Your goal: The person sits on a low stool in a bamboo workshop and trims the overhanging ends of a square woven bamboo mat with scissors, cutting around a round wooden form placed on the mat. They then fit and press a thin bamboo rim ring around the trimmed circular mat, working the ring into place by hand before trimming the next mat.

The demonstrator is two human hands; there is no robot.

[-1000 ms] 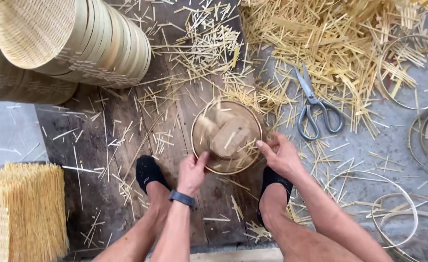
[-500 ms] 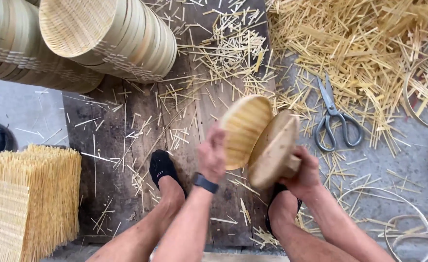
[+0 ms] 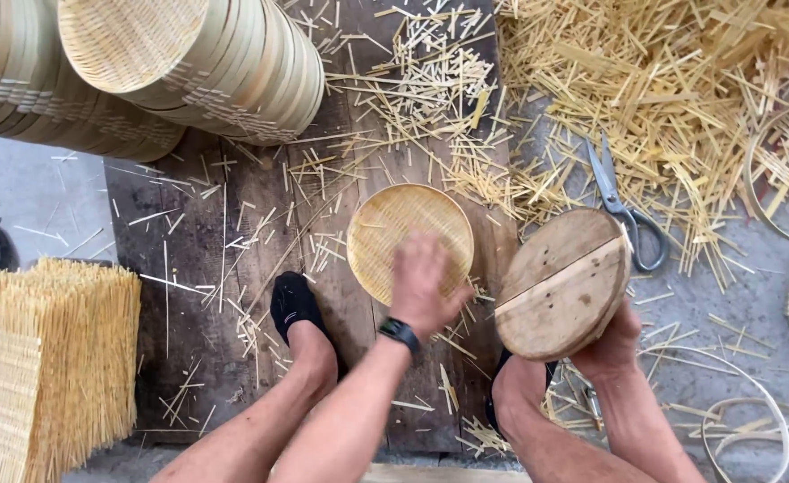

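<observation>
- A person seated over a dark wooden board point(image 3: 206, 295) works with both bare hands, seen from above.
- The left hand point(image 3: 423, 284), a dark watch point(image 3: 400, 331) at its wrist, rests on the near edge of a round woven tray point(image 3: 403, 228) that lies flat on the board; the motion blur hides whether the fingers pinch the rim or simply press on it, so its grip cannot be told.
- The right hand point(image 3: 611, 344) is closed from below around a round wooden disc point(image 3: 562, 284), held tilted on edge just to the right of the tray and clear of it; a seam crosses the disc's face.
- Scissors point(image 3: 622, 210) with grey handles lie on the ground just behind the disc, at the edge of a thick heap of pale bamboo strips point(image 3: 680, 80).
- Short offcuts are scattered across the board and floor.
- A stack of finished woven trays point(image 3: 224, 67) lies on its side at the top left.
- A block of woven matting point(image 3: 46, 358) with upright ends stands at the lower left.
- Thin bamboo hoops point(image 3: 752, 420) lie at the right.
- A foot in a black shoe point(image 3: 294, 304) rests on the board left of the tray.
</observation>
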